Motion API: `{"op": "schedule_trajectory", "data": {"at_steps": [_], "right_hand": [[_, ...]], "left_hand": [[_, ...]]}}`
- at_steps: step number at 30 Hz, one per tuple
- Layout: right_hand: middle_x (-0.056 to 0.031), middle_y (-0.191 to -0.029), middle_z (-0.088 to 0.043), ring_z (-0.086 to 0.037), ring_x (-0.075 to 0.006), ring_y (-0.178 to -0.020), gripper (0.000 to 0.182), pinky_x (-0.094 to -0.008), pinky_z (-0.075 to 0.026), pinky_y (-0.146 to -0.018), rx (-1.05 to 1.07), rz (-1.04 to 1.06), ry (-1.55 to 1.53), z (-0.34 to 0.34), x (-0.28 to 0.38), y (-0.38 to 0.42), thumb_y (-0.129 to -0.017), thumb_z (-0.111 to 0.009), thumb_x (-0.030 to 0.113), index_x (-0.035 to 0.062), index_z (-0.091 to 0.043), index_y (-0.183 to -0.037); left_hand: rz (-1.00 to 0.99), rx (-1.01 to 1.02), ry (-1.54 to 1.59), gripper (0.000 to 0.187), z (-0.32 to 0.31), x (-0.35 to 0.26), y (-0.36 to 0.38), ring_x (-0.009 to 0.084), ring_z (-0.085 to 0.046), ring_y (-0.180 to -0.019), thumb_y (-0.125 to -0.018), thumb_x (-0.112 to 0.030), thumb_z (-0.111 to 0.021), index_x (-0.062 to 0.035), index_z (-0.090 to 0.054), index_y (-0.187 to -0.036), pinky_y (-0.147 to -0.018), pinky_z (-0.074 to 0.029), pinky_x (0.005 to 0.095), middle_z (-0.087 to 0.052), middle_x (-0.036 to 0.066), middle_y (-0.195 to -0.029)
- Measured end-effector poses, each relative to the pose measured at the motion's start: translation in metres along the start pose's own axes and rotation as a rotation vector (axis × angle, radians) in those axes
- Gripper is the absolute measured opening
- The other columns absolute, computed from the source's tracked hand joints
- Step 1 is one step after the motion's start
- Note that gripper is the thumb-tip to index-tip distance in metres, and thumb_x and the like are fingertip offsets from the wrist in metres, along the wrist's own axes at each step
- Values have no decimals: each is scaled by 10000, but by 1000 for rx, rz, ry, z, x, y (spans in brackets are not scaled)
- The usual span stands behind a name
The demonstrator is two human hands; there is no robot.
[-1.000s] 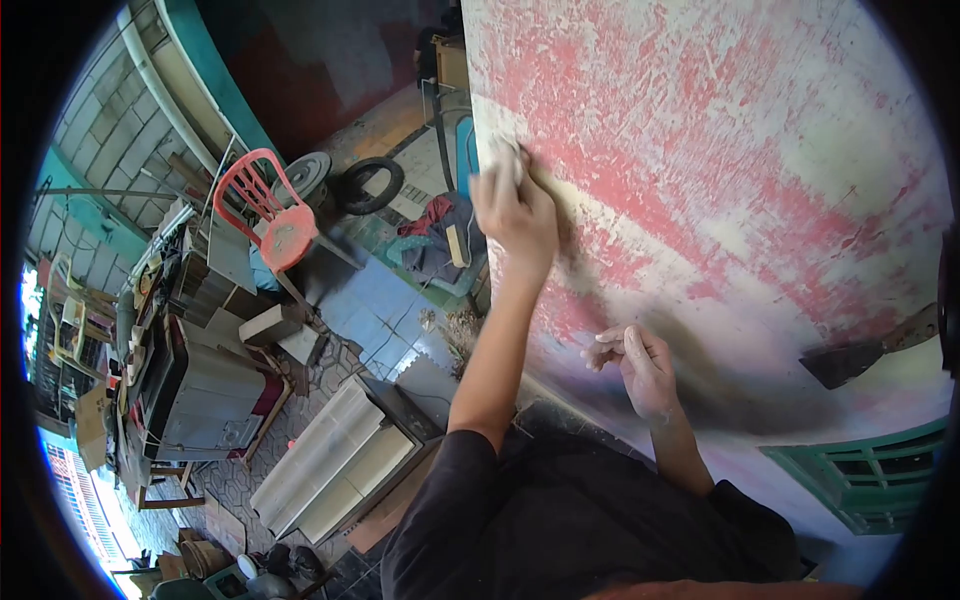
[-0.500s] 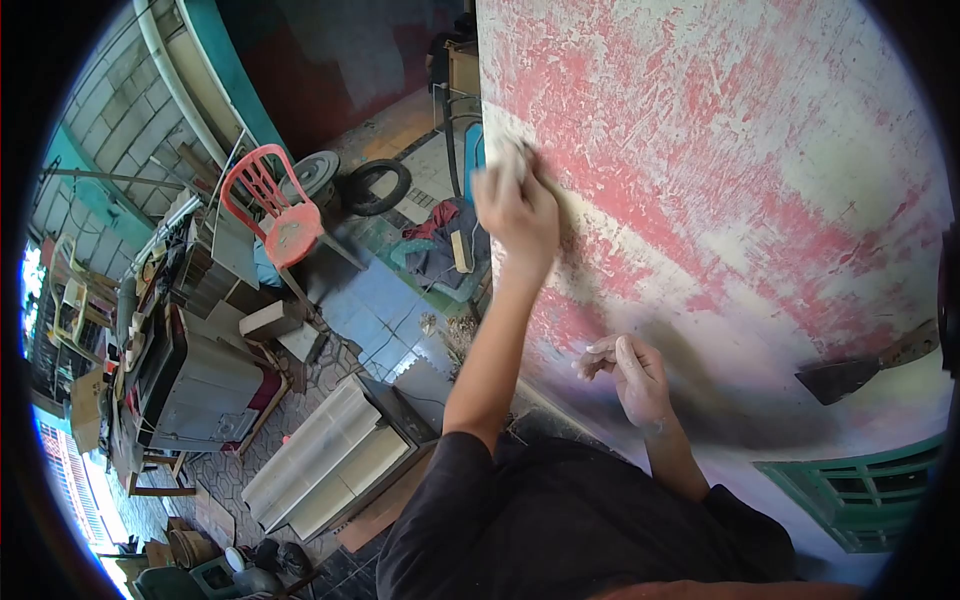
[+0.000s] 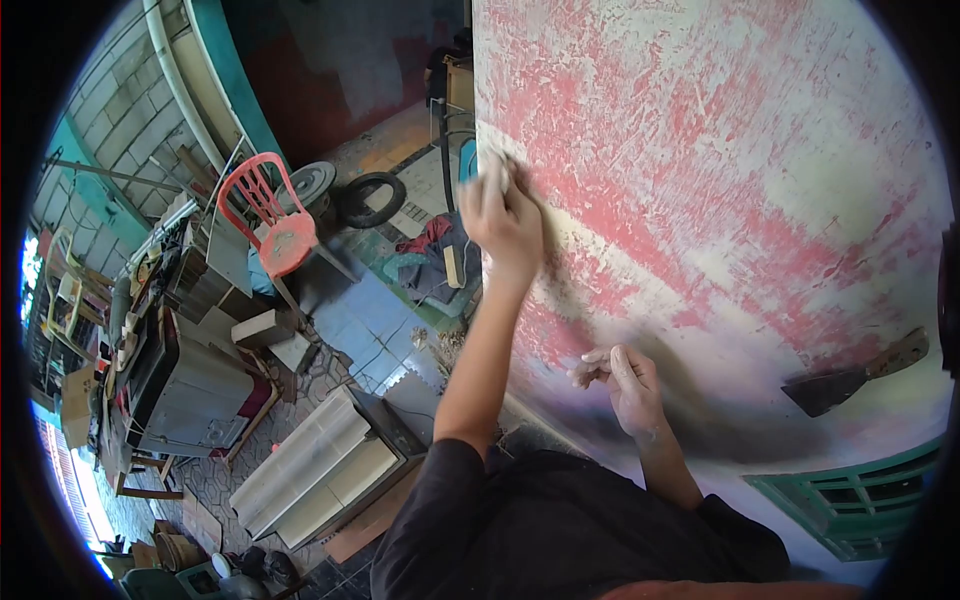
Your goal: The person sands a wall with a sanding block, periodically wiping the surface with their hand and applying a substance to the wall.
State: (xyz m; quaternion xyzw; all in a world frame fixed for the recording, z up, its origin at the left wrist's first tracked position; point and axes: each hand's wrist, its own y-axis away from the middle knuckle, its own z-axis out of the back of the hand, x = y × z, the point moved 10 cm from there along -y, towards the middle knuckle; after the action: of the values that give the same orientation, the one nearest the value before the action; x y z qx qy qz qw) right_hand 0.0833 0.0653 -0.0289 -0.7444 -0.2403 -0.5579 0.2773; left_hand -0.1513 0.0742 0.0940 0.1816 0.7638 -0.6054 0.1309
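Note:
My left hand (image 3: 500,225) is up against the left edge of the wall (image 3: 690,130), its blurred fingers bent around something pale that I cannot make out. The wall is blotched with red and whitish paint, with a bare pale strip slanting beneath that hand. Lower down, my right hand (image 3: 632,385) hovers beside the wall, dusted white, its fingers loosely curled and apart, and nothing shows in it. A scraper (image 3: 825,390) with a dark, wide blade rests by the wall to the right.
A red plastic chair (image 3: 285,240) stands left on the floor, near a tire (image 3: 370,200). Crumpled clothes (image 3: 430,270) lie beyond my left arm. A long pale box-like object (image 3: 310,460) sits below, close to my body. A green window frame (image 3: 850,495) is at lower right.
My left hand has shifted slightly down and left along the wall's edge, while the whole view has also moved a little. My right hand keeps nearly the same pose.

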Motion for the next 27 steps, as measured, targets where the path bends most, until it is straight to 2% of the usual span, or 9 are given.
{"op": "schedule_trajectory", "data": {"at_steps": [3, 7, 10, 13, 16, 20, 23, 25, 27], "right_hand": [[-186, -1043, -746, -703, -219, -899, 414, -372, -562, -846, 10, 37, 3, -5, 12, -5, -1169, -346, 234, -46, -650, -1147], [-191, -1045, -744, -703, -223, -896, 417, -374, -563, -847, 67, 46, 7, -15, 10, -3, -1169, -344, 236, -44, -652, -1147], [-194, -1054, -744, -703, -222, -895, 420, -374, -562, -849, 86, -6, -1, -17, -3, 2, -1169, -345, 241, -44, -653, -1149], [-184, -1005, -729, -698, -245, -887, 415, -394, -549, -822, 50, -13, 24, -13, 1, 1, -1168, -345, 250, -24, -653, -1122], [-198, -1059, -746, -707, -223, -905, 424, -373, -566, -847, 42, 21, 51, -11, 7, 1, -1171, -338, 236, -47, -652, -1143], [-198, -1061, -745, -711, -226, -917, 428, -372, -569, -847, 66, 26, 70, -17, 3, 2, -1172, -333, 235, -51, -650, -1142], [-198, -1060, -743, -712, -225, -920, 432, -374, -569, -849, 73, -10, 67, -18, -4, 1, -1172, -332, 239, -54, -648, -1144], [-199, -1059, -743, -712, -226, -921, 433, -377, -570, -851, 78, -24, 67, -19, -4, 2, -1173, -331, 240, -55, -647, -1145], [-201, -1061, -741, -710, -228, -916, 436, -380, -570, -853, 57, 21, 66, -20, 5, -5, -1174, -325, 241, -54, -645, -1145]], "left_hand": [[-22, -89, 32, 113, -7, 9, -30, 285, -553, -723, -912, 29, -730, 30, -749, -1024, -637, -438, 396, -601, 124, -792], [43, 62, -22, 167, 8, -3, 20, 280, -554, -722, -912, 28, -733, 7, -765, -1075, -647, -449, 394, -628, 112, -807], [82, 50, 55, 196, 20, -5, 44, 281, -560, -703, -908, 41, -729, 2, -768, -1096, -651, -458, 388, -648, 116, -799], [31, -23, 9, 168, 3, 6, 4, 288, -570, -703, -911, 37, -721, 5, -766, -1070, -657, -465, 389, -656, 120, -807], [53, -42, 6, 125, -12, 25, -42, 300, -574, -706, -917, 28, -712, 7, -756, -1032, -666, -471, 405, -622, 123, -797], [123, 59, -46, 146, 4, 10, 12, 307, -586, -719, -917, 35, -713, 13, -753, -1055, -679, -479, 415, -663, 135, -830], [88, -4, 55, 183, 19, -10, 48, 301, -589, -722, -903, 63, -723, 27, -749, -1081, -654, -472, 409, -674, 137, -834], [95, -23, 51, 215, 14, -8, 34, 299, -583, -711, -890, 90, -727, 42, -738, -1099, -650, -465, 409, -662, 136, -820], [77, -50, 60, 231, -4, 0, -8, 314, -572, -738, -909, 59, -709, 9, -740, -1133, -689, -465, 424, -652, 134, -830]]}}
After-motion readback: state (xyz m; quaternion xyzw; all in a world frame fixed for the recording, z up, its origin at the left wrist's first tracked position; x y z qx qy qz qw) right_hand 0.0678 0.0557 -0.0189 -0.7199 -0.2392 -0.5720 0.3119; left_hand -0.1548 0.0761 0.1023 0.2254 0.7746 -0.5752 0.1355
